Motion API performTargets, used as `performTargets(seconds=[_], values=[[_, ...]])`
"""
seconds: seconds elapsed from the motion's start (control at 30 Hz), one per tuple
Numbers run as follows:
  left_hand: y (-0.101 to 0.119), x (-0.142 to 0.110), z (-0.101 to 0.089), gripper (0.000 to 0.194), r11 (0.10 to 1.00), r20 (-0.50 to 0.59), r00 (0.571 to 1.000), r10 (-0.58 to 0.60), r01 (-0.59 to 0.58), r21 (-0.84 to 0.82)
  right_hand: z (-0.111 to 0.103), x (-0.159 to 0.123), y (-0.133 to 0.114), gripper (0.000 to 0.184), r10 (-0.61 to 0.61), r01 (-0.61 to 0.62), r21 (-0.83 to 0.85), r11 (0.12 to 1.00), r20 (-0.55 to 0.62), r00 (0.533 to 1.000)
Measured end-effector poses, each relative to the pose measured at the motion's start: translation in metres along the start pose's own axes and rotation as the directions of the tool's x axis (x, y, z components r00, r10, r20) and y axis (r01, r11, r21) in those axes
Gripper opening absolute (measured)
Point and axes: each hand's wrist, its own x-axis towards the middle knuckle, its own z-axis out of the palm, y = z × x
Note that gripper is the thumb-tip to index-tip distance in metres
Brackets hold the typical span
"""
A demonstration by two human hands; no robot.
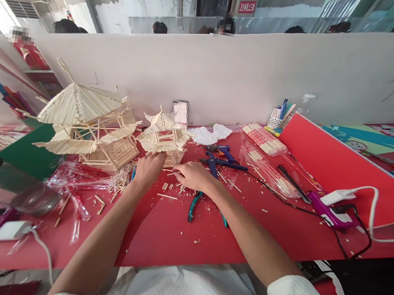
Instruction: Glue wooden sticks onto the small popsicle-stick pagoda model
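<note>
Both my hands rest on the red table (166,233) in front of a small model house of wooden sticks (163,141). My left hand (147,170) is curled closed at the base of the small model; what its fingers hold is hidden. My right hand (194,175) lies palm down beside it, fingers bent together over short stick pieces (169,187). A larger stick pagoda model (89,123) stands to the left. Teal-handled pliers (193,207) lie under my right wrist.
Blue-handled cutters (224,156), packs of sticks in clear wrap (263,140), a purple glue gun (327,208) with cord, a pen cup (277,117), crumpled cellophane (80,183) and a green board (30,153) lie about. A white partition (233,72) bounds the back.
</note>
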Motion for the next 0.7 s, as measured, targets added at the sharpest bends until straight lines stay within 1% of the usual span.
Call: performTargets(seconds=[0.13, 0.2, 0.27, 0.33, 0.4, 0.43, 0.5, 0.57, 0.63, 0.7], values=[[-0.001, -0.004, -0.005, 0.042, 1.000, 0.023, 1.000, -0.015, 0.016, -0.019, 0.002, 0.001, 0.002, 0.030, 0.005, -0.005, 0.007, 1.000, -0.011, 1.000], [-0.008, -0.009, -0.009, 0.042, 0.998, 0.076, 0.997, 0.026, -0.022, -0.055, 0.003, 0.001, 0.002, 0.031, 0.002, -0.002, 0.015, 1.000, -0.011, 1.000], [-0.019, -0.013, -0.014, 0.045, 0.988, 0.171, 0.977, 0.125, -0.108, -0.108, 0.003, 0.001, 0.002, 0.031, -0.002, 0.002, 0.016, 1.000, -0.010, 1.000], [-0.032, -0.016, -0.018, 0.038, 0.976, 0.248, 0.950, 0.192, -0.158, -0.149, 0.004, 0.001, 0.001, 0.031, -0.002, 0.002, 0.004, 1.000, -0.007, 1.000], [-0.045, -0.017, -0.019, 0.028, 0.978, 0.299, 0.938, 0.173, -0.130, -0.161, 0.004, 0.001, -0.001, 0.032, 0.008, -0.008, -0.022, 1.000, -0.008, 1.000], [-0.051, -0.017, -0.019, 0.025, 0.983, 0.307, 0.941, 0.142, -0.097, -0.157, 0.004, 0.001, -0.002, 0.033, 0.015, -0.016, -0.040, 0.999, -0.011, 1.000], [-0.059, -0.016, -0.018, 0.023, 0.990, 0.293, 0.955, 0.052, -0.012, -0.137, 0.004, 0.002, -0.005, 0.039, 0.032, -0.033, -0.086, 0.996, -0.013, 0.999], [-0.062, -0.015, -0.015, 0.025, 0.990, 0.247, 0.968, -0.029, 0.062, -0.127, 0.004, 0.003, -0.008, 0.047, 0.044, -0.045, -0.139, 0.989, -0.011, 0.999], [-0.063, -0.012, -0.011, 0.029, 0.984, 0.192, 0.979, -0.072, 0.101, -0.149, 0.003, 0.004, -0.011, 0.054, 0.053, -0.052, -0.187, 0.981, 0.001, 0.999], [-0.061, -0.009, -0.005, 0.031, 0.972, 0.133, 0.989, -0.071, 0.099, -0.215, 0.003, 0.005, -0.013, 0.059, 0.063, -0.056, -0.222, 0.973, 0.022, 0.998]])
